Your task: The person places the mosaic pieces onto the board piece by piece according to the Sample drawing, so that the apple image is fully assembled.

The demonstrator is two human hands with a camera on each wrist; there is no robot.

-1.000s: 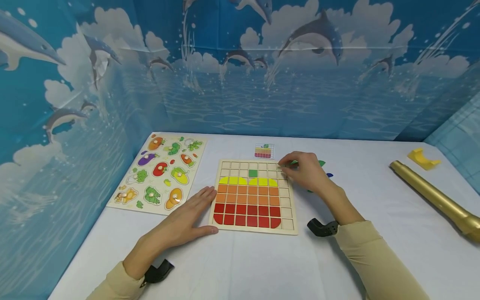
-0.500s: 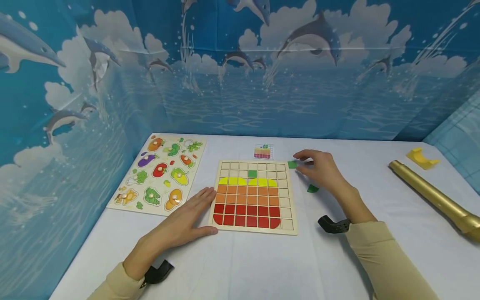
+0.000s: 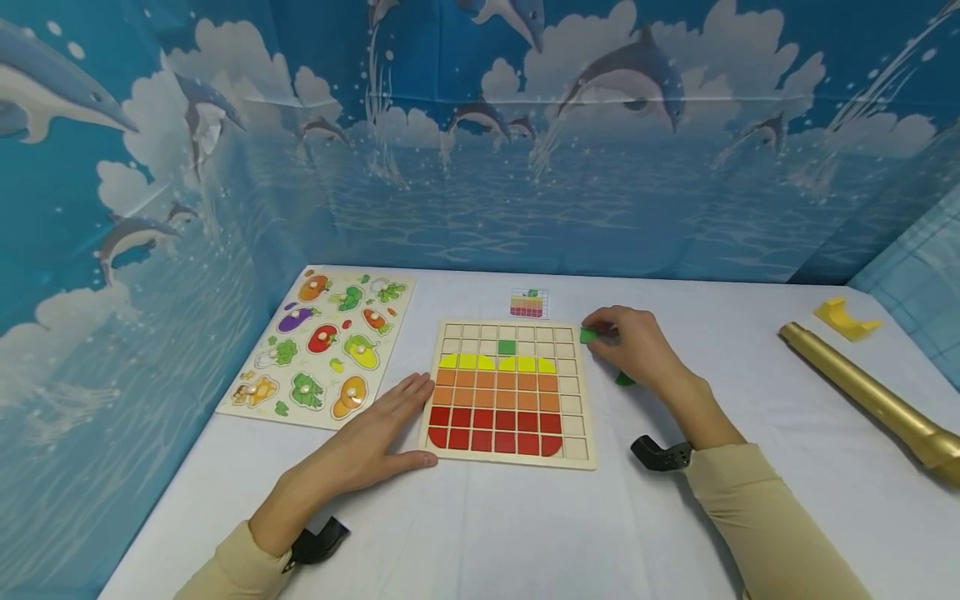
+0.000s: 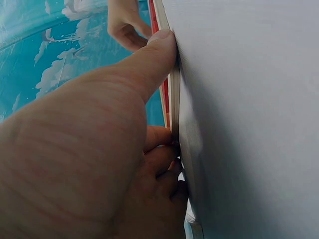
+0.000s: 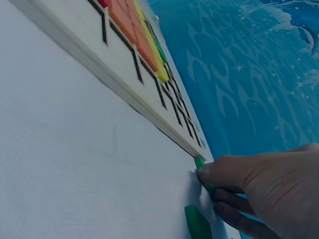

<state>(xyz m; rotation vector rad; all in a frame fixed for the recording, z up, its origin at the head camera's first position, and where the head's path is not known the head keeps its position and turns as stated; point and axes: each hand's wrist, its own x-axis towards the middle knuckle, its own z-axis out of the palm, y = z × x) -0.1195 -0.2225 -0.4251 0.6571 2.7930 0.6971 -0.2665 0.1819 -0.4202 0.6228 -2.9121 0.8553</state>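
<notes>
A wooden grid board [image 3: 577, 400] lies flat, with rows of red, orange and yellow tiles and a single green square [image 3: 507, 347] above them. My left hand [image 3: 375, 429] rests flat along its left edge, fingers straight and thumb at the near corner. In the left wrist view the thumb [image 4: 162, 45] touches the board's side. Just off the far right corner, my right hand [image 3: 637, 346] pinches a green tile [image 5: 199, 163] between thumb and fingers. Another green piece [image 5: 198, 222] lies on the cloth below that hand, partly hidden by it in the head view [image 3: 624, 379].
Behind the board lies a small picture card [image 3: 529, 303] of a similar tile pattern. A vegetable knob puzzle [image 3: 393, 358] is at left. To the right are a gold tube [image 3: 855, 392] and a yellow curved piece [image 3: 847, 318]. A dolphin-print curtain [image 3: 480, 208] stands behind the table.
My right hand has moved from the board's far right corner rightward to the loose green pieces, then slightly back left, taking hold of a green tile. My left hand stays in place.
</notes>
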